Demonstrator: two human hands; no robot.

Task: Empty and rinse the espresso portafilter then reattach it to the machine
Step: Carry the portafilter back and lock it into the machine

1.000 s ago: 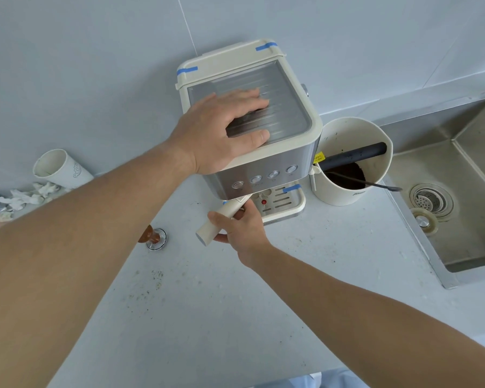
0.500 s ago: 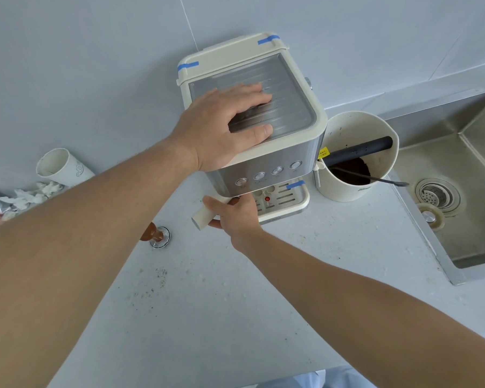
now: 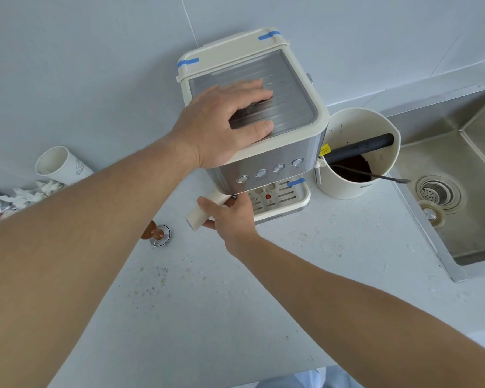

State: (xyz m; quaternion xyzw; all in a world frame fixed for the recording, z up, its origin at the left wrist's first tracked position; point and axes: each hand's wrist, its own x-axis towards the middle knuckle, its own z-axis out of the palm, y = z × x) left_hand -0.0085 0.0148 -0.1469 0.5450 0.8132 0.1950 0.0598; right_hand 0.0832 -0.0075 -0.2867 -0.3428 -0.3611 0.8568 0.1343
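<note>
A cream and steel espresso machine (image 3: 289, 88) stands against the wall. My left hand (image 3: 224, 124) lies flat on its ribbed top, fingers spread, holding nothing. My right hand (image 3: 230, 217) grips the cream handle of the portafilter (image 3: 198, 217), which sticks out to the lower left from under the machine's front. The portafilter's head is hidden beneath the machine. The drip tray (image 3: 291, 201) with a red float shows just right of my right hand.
A cream knock box (image 3: 347, 189) with dark grounds, a black bar and a spoon stands right of the machine. A steel sink (image 3: 459, 219) with drain and plug lies far right. A tamper (image 3: 156, 233), a paper cup (image 3: 56, 165) and crumpled tissue sit left. Coffee specks dot the counter.
The portafilter handle has swung leftward under the machine with my right hand on it. My left hand has stayed on the machine's top.
</note>
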